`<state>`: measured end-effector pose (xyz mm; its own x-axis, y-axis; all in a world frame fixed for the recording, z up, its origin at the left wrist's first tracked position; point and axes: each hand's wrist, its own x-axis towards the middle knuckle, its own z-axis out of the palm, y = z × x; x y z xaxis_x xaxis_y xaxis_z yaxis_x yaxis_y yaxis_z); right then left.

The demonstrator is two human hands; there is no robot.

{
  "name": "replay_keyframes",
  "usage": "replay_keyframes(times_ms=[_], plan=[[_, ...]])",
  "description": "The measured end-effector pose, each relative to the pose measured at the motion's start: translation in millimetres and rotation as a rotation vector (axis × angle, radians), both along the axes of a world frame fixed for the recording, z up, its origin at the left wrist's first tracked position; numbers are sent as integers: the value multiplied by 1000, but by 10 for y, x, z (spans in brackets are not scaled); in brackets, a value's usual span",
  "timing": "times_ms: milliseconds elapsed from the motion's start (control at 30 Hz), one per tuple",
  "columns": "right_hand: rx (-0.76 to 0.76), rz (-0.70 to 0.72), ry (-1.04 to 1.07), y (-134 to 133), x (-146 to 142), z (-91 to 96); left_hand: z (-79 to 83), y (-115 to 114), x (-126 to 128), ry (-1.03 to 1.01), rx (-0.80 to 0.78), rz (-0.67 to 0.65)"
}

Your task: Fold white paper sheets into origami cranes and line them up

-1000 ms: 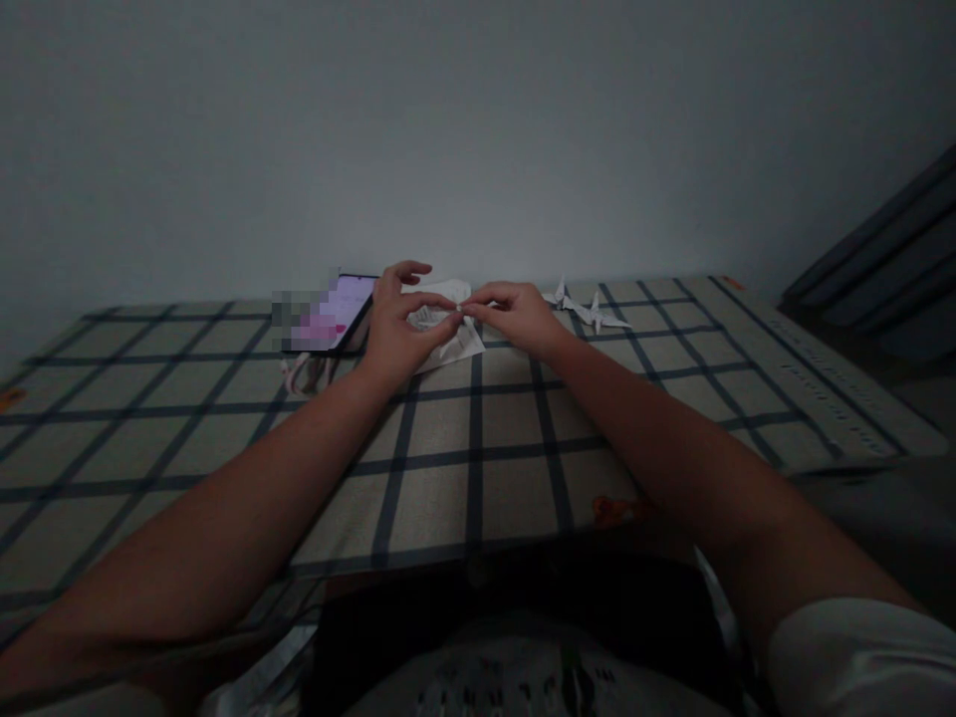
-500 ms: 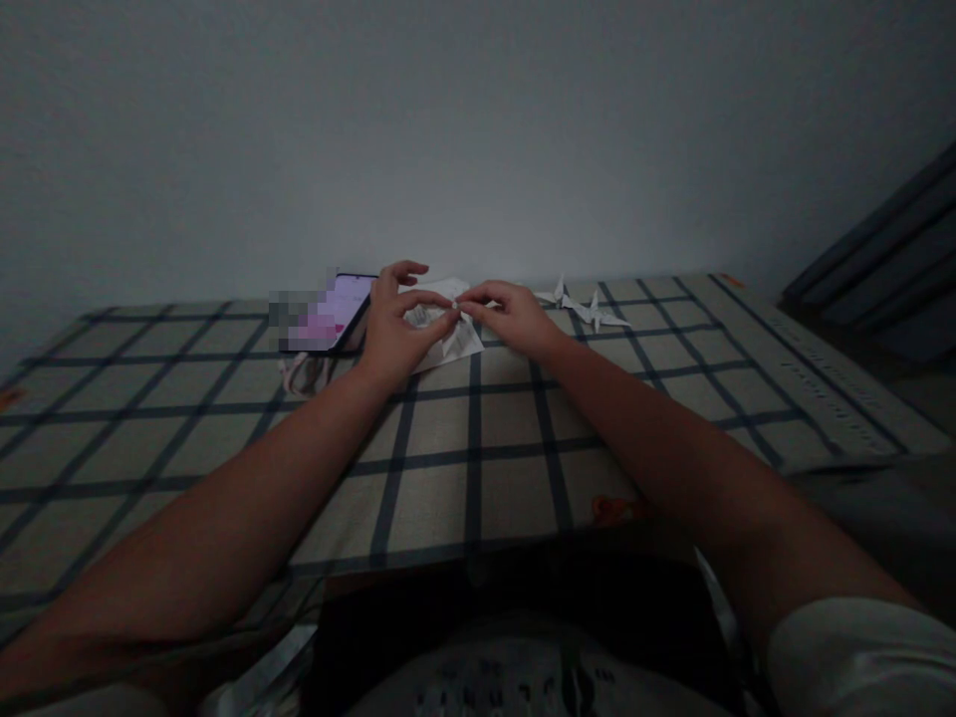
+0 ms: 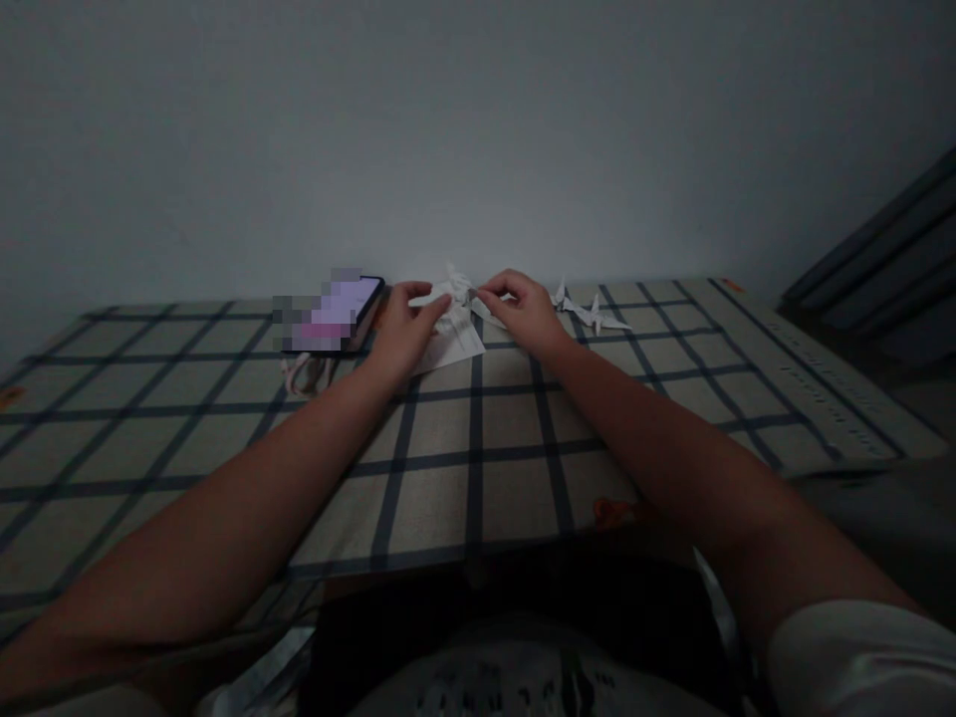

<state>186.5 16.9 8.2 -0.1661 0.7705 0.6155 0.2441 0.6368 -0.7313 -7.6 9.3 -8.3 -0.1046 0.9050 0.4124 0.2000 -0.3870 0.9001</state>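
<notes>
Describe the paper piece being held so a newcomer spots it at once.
On the checked cloth, look near the far wall, right of the lit phone. The white folded piece is pinched between left hand and right hand over a flat sheet; the two cranes farther right lie untouched.

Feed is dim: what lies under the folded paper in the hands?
A flat white sheet on the checked cloth. The left hand and folded paper cover its far part.

Surface is covered w/ checked cloth (image 3: 448, 468); phone (image 3: 353, 301), pink cord (image 3: 303, 374), paper sheet (image 3: 459, 347) & 2 paper cranes (image 3: 592, 313) are laid on it.
</notes>
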Motion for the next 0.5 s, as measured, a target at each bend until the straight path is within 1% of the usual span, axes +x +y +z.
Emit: replay_keyframes(times_ms=[67, 133, 200, 267, 400, 500], plan=[[24, 5, -8, 3, 2, -15, -1, 1, 22, -108, -117, -108], [34, 29, -19, 6, -1, -31, 20, -23, 35, -161, -150, -172], [18, 51, -30, 10, -5, -40, 44, -51, 36, -169, -112, -173], [-31, 51, -28, 17, -9, -39, 53, -63, 25, -138, -57, -151], [-102, 23, -1, 43, -10, -26, 25, -45, -4, 19, -19, -148], [-143, 42, -42, 75, -4, -45, 14, -41, -7, 77, 3, -146]])
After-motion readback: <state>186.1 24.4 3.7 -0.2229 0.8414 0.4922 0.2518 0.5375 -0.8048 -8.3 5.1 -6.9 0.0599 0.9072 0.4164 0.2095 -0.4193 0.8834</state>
